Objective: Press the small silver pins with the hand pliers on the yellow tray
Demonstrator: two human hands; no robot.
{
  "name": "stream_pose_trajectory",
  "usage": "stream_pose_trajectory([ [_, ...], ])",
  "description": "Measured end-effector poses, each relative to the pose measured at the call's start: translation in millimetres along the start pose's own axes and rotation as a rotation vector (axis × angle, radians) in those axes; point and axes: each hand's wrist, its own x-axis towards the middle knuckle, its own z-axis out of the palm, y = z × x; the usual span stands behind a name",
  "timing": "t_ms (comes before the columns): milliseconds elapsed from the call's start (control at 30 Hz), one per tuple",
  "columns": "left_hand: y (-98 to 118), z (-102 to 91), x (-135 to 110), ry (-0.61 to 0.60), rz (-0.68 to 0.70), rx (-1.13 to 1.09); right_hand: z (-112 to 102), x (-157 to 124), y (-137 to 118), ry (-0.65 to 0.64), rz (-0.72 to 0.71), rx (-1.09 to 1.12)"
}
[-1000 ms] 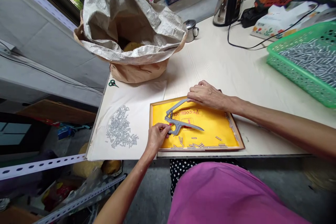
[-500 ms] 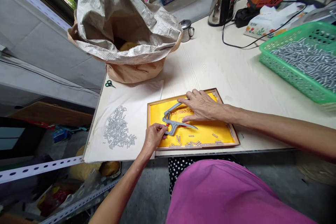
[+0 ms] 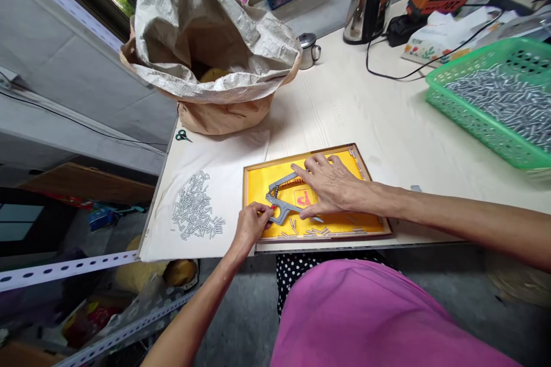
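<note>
Grey spring-loaded hand pliers (image 3: 282,209) lie with their handles spread in a shallow yellow-lined tray (image 3: 245,189). At the jaw end, my left hand (image 3: 252,223) is closed in a pinch by a small red spot; what its fingertips hold is too small to make out. My right hand (image 3: 331,183) spans the handles with fingers spread, its thumb over the lower handle and a fingertip by the upper one. Small metal pins (image 3: 318,232) lie along the tray's near edge, and more line its right side.
A pile of small metal pins (image 3: 196,209) lies on white cloth to the left, below green-handled scissors (image 3: 183,136). Behind stands a large open sack (image 3: 224,114). A green basket (image 3: 477,126) of metal pins is at right, with a kettle (image 3: 368,6) and a lidded cup (image 3: 307,51) farther back.
My right hand has spread wider and its thumb has come down over the lower handle. My left hand keeps its pinch at the jaws. The view has shifted slightly.
</note>
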Motion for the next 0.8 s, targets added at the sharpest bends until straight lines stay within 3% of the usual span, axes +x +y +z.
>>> stream_pose_trajectory([
  [133,2.0,2.0,-2.5,0.001,-0.009,0.012,10.0,-3.8,-9.5,-0.062,0.035,0.017],
  [433,-0.5,4.1,-9.9,0.076,0.047,-0.039,16.9,-10.3,-18.6,0.033,0.021,-0.026],
  [800,0.5,4.7,-10.9,0.075,0.0,-0.088,25.8,-6.7,-16.5,0.081,-0.021,-0.041],
])
